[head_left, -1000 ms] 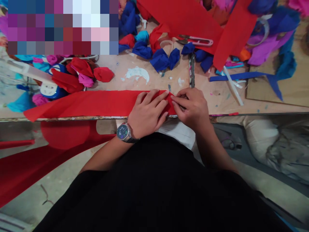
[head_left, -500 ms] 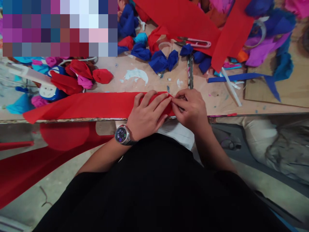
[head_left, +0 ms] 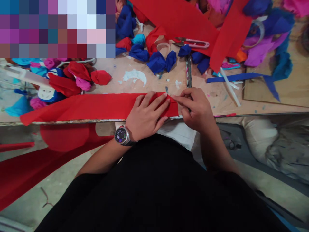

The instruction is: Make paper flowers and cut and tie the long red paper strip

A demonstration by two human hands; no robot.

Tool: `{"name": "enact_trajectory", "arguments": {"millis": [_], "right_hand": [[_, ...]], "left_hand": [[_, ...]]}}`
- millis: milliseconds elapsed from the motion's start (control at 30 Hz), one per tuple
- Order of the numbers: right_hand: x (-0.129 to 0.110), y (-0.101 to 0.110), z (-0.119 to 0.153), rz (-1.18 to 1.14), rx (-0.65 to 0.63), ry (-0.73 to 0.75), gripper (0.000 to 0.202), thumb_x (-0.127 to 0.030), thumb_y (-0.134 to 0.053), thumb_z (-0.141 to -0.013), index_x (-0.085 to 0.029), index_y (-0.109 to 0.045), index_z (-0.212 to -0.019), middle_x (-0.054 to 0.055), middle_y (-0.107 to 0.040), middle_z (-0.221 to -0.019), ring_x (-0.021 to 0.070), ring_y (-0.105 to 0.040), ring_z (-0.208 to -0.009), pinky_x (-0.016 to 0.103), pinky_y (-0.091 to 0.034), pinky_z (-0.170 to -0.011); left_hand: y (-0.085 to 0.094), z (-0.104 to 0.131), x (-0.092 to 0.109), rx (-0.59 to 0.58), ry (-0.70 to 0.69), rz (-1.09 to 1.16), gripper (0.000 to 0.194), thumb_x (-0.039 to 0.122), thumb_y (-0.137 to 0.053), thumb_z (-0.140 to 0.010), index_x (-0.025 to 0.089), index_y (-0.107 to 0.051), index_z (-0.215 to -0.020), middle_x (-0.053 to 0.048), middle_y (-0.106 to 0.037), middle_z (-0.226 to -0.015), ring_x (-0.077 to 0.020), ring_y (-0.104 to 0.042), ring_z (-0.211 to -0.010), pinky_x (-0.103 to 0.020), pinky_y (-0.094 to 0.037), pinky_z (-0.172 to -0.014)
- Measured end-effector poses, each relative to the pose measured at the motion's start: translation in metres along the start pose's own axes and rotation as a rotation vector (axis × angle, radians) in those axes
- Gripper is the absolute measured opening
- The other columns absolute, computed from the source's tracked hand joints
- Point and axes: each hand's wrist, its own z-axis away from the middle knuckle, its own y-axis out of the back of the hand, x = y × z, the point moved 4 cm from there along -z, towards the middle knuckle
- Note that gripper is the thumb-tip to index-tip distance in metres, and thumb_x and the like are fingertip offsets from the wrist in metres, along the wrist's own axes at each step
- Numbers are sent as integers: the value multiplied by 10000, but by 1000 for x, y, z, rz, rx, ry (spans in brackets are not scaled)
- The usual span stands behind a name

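Observation:
A long strip of red crepe-like material lies along the table's front edge. My left hand, with a watch on its wrist, rests flat on the strip near its right end, fingers spread. At that right end is my right hand, its index finger stretched out to the strip's upper corner and its other fingers curled. I see nothing held between its fingers. A crease or folded flap shows in the strip between the two hands.
Pink-handled snips lie on larger red sheets at the back. Several blue bundles sit before them. A white glue stick is at the right, a blue-and-white power socket at the left. Red material hangs below the table's left side.
My right hand has shifted slightly right and opened from a pinch on the strip's end to a pointing index finger. My left hand stays on the strip, and more of the right end shows.

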Motion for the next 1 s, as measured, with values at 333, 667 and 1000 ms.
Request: {"name": "enact_trajectory", "arguments": {"millis": [333,667,1000], "right_hand": [[4,0,5,59,-25,69,449,-65,-577,-924,-321,-833,-1189,100,-712,-1128,300,-593,-1057,522,-538,-945],[4,-1,6,54,-6,106,398,-63,-590,-922,-281,-831,-1150,101,-732,-1104,304,-604,-1055,536,-541,-959],[7,-7,8,73,0,93,345,-107,-606,-951,-274,-840,-1142,102,-729,-1118,305,-603,-1080,529,-536,-978]], "left_hand": [[0,0,-1,1,11,-11,615,510,-469,-1093,275,-499,-1660,-123,-446,-1745,-425,-375,-1612,-618,-309,-1258],[7,-7,-2,-26,3,-38,673,555,-463,-1089,181,-498,-1648,-162,-513,-1686,-439,-441,-1524,-602,-372,-1208],[15,-26,-6,26,29,-78,596,572,-450,-1082,213,-637,-1519,-176,-598,-1564,-433,-520,-1378,-617,-451,-1096]]}}
